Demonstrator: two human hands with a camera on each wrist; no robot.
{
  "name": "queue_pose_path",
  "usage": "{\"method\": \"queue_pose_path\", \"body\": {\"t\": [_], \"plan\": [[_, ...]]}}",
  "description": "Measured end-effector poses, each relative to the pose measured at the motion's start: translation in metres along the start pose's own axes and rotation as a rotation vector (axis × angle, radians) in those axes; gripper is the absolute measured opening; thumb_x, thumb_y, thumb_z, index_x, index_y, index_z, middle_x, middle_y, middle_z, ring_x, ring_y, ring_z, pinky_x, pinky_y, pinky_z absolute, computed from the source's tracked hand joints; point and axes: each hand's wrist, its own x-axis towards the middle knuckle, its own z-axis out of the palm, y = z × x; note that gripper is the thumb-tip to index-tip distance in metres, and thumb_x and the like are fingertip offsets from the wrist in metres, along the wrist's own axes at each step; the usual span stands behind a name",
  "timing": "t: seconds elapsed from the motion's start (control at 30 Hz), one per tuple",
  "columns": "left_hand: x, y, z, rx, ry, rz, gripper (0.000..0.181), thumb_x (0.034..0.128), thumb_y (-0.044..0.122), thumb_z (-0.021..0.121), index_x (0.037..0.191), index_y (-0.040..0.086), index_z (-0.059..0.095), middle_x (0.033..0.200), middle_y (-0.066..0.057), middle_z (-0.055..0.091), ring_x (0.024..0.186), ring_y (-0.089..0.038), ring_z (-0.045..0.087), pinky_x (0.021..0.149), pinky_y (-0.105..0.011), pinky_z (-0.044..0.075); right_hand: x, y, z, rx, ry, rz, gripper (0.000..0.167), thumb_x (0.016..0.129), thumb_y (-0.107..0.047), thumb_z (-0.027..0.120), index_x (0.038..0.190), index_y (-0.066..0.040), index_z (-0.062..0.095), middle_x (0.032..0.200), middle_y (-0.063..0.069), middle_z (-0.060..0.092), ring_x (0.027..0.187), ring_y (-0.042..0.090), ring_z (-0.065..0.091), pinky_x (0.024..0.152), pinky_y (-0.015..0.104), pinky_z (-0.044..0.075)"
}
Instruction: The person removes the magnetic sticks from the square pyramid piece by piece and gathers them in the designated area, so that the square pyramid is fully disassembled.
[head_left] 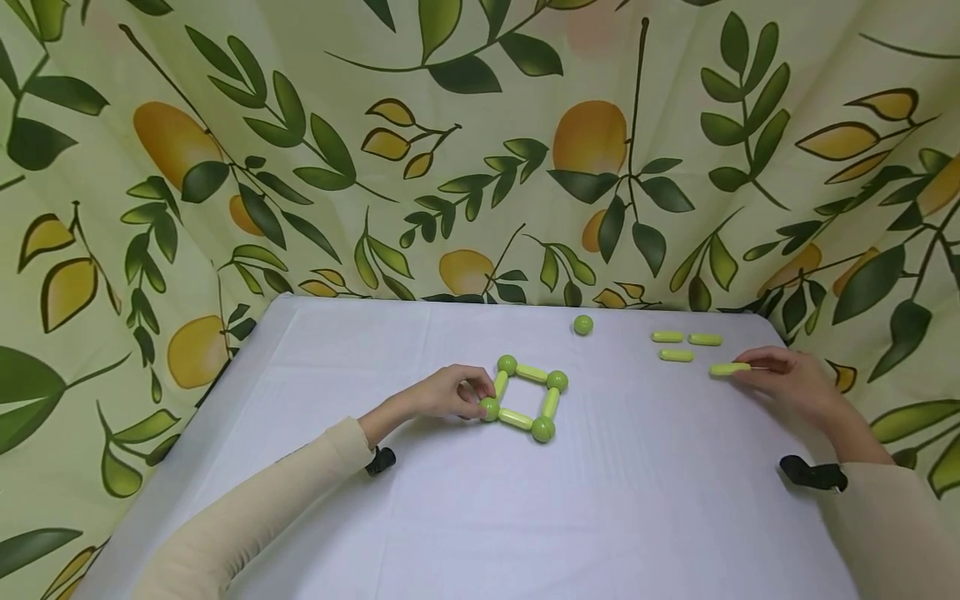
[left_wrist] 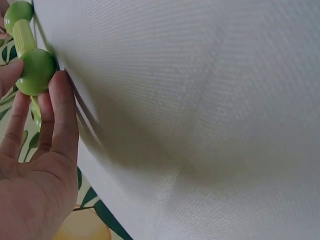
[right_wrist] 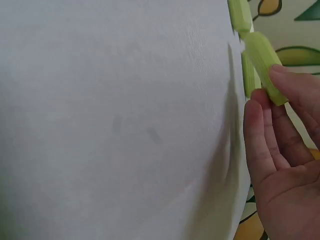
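Observation:
A square frame of green balls joined by light green rods (head_left: 515,419) lies on the white-covered table. My left hand (head_left: 453,392) pinches the ball (left_wrist: 37,72) at the frame's near left corner between thumb and fingers. Over at the table's right side, my right hand (head_left: 798,385) holds one loose light green rod (head_left: 729,369) by its end. In the right wrist view the thumb and fingertips grip this rod (right_wrist: 265,67) just above the cloth, close to other rods (right_wrist: 240,15).
Three loose rods (head_left: 677,356) lie at the back right of the table (head_left: 637,500). A single green ball (head_left: 582,325) sits near the back edge. A patterned curtain (head_left: 465,167) hangs behind and at both sides.

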Motion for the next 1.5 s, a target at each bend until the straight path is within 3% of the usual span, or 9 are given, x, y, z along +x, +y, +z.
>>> {"method": "queue_pose_path", "body": {"t": [0.27,0.5,0.73,0.93,1.0,1.17,1.27,1.4,1.5], "plan": [[-0.001,0.003,0.0,0.004,-0.005,-0.014,0.023,0.0871,-0.002,0.078,0.107,0.002,0.067,0.103,-0.007,0.064,0.083,-0.017,0.064,0.07,-0.029,0.057,0.017,0.004,-0.002,-0.125,0.015,0.037,0.05,0.091,-0.035,0.079,0.123,0.001,0.068,0.107,-0.004,0.068,0.089,-0.002,0.055,0.071,0.014,0.045],[0.0,0.004,0.0,0.007,-0.001,0.026,0.024,0.0867,-0.003,0.077,0.107,0.0,0.066,0.101,-0.009,0.063,0.081,-0.017,0.063,0.068,-0.026,0.056,0.028,0.004,-0.001,-0.169,0.016,0.006,0.046,0.092,-0.029,0.079,0.121,0.005,0.068,0.116,0.012,0.062,0.09,-0.004,0.05,0.07,0.013,0.044],[0.0,0.003,-0.001,0.004,-0.001,0.017,0.023,0.0868,-0.004,0.077,0.108,0.0,0.066,0.101,-0.009,0.063,0.081,-0.016,0.063,0.069,-0.027,0.057,0.034,0.001,0.002,-0.176,0.008,0.024,0.045,0.092,-0.026,0.08,0.12,0.006,0.067,0.121,0.024,0.059,0.088,-0.003,0.051,0.069,0.014,0.047],[0.001,0.001,-0.001,-0.006,0.001,0.005,0.024,0.0871,-0.004,0.077,0.108,-0.001,0.066,0.102,-0.014,0.063,0.081,-0.017,0.064,0.068,-0.028,0.058,0.038,-0.001,0.006,-0.204,-0.008,0.043,0.046,0.093,-0.026,0.078,0.122,0.007,0.066,0.121,0.027,0.059,0.1,0.026,0.057,0.068,0.015,0.047],[0.001,0.001,0.0,-0.009,0.0,0.0,0.024,0.0873,-0.004,0.077,0.109,0.0,0.066,0.102,-0.014,0.063,0.08,-0.017,0.065,0.068,-0.028,0.058,0.038,-0.001,0.007,-0.207,-0.009,0.051,0.047,0.093,-0.028,0.078,0.122,0.007,0.066,0.122,0.027,0.059,0.102,0.031,0.056,0.068,0.015,0.046],[0.002,0.001,0.001,-0.006,0.0,-0.012,0.024,0.0876,-0.003,0.076,0.109,0.001,0.066,0.101,-0.012,0.063,0.079,-0.016,0.064,0.066,-0.027,0.056,0.033,0.001,0.005,-0.181,0.006,0.032,0.046,0.092,-0.025,0.08,0.122,0.006,0.066,0.119,0.024,0.061,0.091,0.006,0.056,0.068,0.014,0.047],[0.002,0.001,0.002,0.0,0.002,-0.017,0.024,0.0877,-0.003,0.077,0.109,0.002,0.066,0.101,-0.011,0.063,0.079,-0.015,0.064,0.066,-0.026,0.055,0.028,-0.001,0.002,-0.137,0.011,0.007,0.043,0.092,-0.02,0.079,0.122,0.008,0.065,0.111,0.015,0.066,0.085,-0.005,0.056,0.068,0.013,0.048],[0.001,-0.001,0.002,-0.004,0.005,-0.022,0.025,0.0877,-0.002,0.077,0.11,0.002,0.066,0.102,-0.01,0.064,0.08,-0.016,0.065,0.066,-0.026,0.056,0.021,-0.007,-0.002,-0.067,0.016,-0.031,0.041,0.094,-0.015,0.077,0.121,0.012,0.063,0.101,-0.001,0.071,0.084,-0.007,0.06,0.069,0.012,0.048],[0.0,-0.002,0.003,-0.007,0.009,-0.02,0.025,0.0873,-0.002,0.077,0.11,0.002,0.066,0.102,-0.01,0.064,0.081,-0.016,0.065,0.066,-0.027,0.056,0.016,-0.014,-0.001,-0.024,0.022,-0.071,0.039,0.093,-0.012,0.078,0.12,0.012,0.063,0.101,-0.005,0.071,0.085,-0.006,0.062,0.07,0.011,0.048]]}}
